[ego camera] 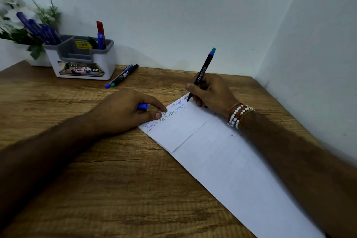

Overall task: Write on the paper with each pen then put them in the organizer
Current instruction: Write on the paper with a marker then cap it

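My right hand [209, 91] grips a black pen [202, 70] with a green-blue end, its tip touching the far corner of the white paper [222, 158]. My left hand [125, 111] holds a blue pen cap [142, 106] while its fingertips press on the paper's left corner, beside several lines of blue and green writing. Two pens [123, 76] lie side by side on the table next to the white and grey organizer [81, 58]. Red, blue and green pens stand in its right compartment, several blue pens lean in its left one.
The wooden table [96, 179] sits in a corner, with walls at the back and the right. A white pot with a green plant [36, 31] stands behind the organizer at the far left. Beaded bracelets circle my right wrist.
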